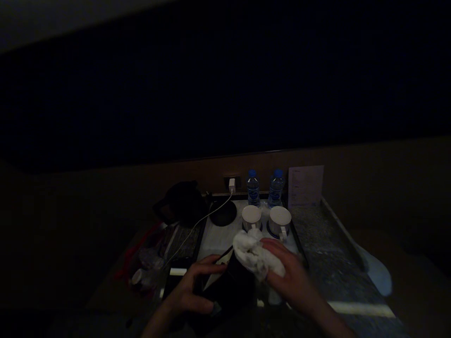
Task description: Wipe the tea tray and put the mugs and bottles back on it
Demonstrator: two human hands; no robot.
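Pressing a wad of white cloth [253, 253] down onto a dark object [229, 286], the right hand [285, 277] has its grip closed around the crumpled wad, fingers curled over the top. The left hand [193, 286] wraps the object's side from 9 o'clock, its grip closed and its fingers bent around it. The light is too dim to tell what the object is. It sits at the near edge of a speckled stone desk [327, 249], partly over a white tray [214, 239].

Just past the cloth, at 12 o'clock, stand two white mugs [251, 218] on dark saucers, with two blue-capped water bottles [252, 188] behind them. A printed card [306, 185] stands upright at 1 o'clock. A black kettle [181, 204] sits at 10 o'clock, beside a round black base [222, 212]. A white cable [200, 227] runs from a charger [231, 185] plugged into a wall socket. At 9 o'clock lie a red strap [136, 256] and clear plastic packets [151, 258].
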